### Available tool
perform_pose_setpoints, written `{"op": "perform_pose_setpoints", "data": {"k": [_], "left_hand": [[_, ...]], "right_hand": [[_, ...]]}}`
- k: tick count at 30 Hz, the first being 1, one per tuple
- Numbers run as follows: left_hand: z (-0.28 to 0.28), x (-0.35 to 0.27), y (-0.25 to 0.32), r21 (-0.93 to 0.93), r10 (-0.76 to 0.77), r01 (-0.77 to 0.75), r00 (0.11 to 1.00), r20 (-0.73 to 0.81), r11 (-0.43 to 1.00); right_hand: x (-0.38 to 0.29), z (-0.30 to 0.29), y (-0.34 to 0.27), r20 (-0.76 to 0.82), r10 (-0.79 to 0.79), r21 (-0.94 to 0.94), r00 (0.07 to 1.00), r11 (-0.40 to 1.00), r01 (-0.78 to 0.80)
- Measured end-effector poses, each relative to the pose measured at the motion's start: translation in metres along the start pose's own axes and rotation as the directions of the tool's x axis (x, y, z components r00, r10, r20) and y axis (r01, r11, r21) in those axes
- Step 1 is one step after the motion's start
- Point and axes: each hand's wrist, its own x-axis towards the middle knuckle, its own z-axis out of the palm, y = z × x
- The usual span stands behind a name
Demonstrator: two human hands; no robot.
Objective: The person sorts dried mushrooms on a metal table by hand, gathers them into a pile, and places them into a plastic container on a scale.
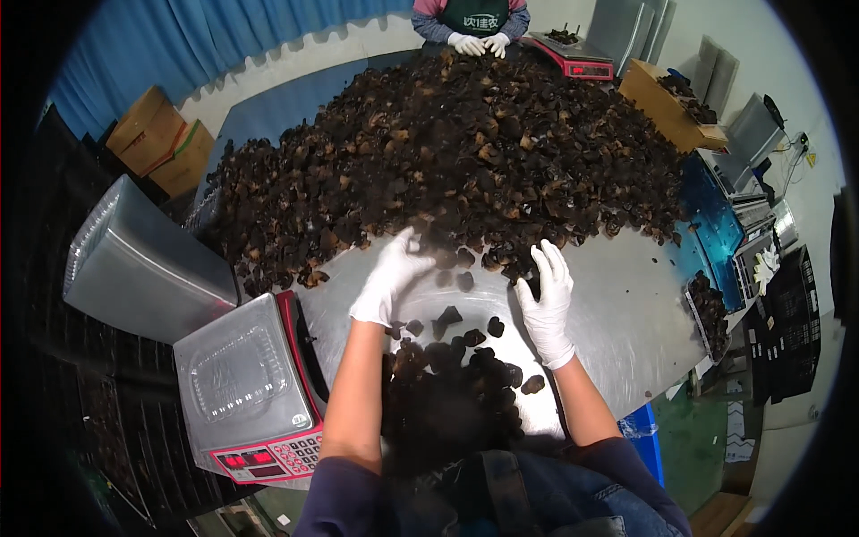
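Note:
My left hand, in a white glove, is at the front edge of a large heap of dark mushrooms that look like wood ear. Its thumb and fingers stand apart with nothing seen between them. Across from it, my right hand, also white-gloved, has its fingers spread. A few dark pieces lie close to its thumb, and none is plainly gripped. Between the hands, several loose mushroom pieces are blurred over the metal table. Nearer my body sits a smaller mushroom pile, partly in shadow.
At left, a clear plastic tray lies on a red-edged digital scale, beside stacked clear trays. Across the heap, a gloved co-worker stands by another scale. A filled tray sits at the right edge.

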Motion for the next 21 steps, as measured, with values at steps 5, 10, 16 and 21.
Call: {"op": "perform_pose_setpoints", "data": {"k": [5,10,16,21], "left_hand": [[-0.030,-0.023,0.032,0.455,0.130,-0.053,0.982,-0.139,0.889],[-0.023,-0.050,0.015,0.846,-0.128,0.079,0.992,-0.013,0.528],[0.008,-0.072,0.033,0.781,-0.321,0.047,0.926,0.201,0.623],[0.029,-0.046,0.016,0.894,-0.020,-0.027,0.999,0.040,0.448]], "right_hand": [[-0.015,-0.001,0.017,0.138,0.106,0.248,0.985,0.959,-0.138],[-0.032,0.020,0.033,0.571,0.359,0.645,0.739,0.360,-0.674],[-0.038,0.017,0.021,0.503,0.356,0.583,0.788,0.533,-0.613],[-0.044,0.027,0.015,0.354,0.324,0.572,0.877,0.668,-0.477]]}}
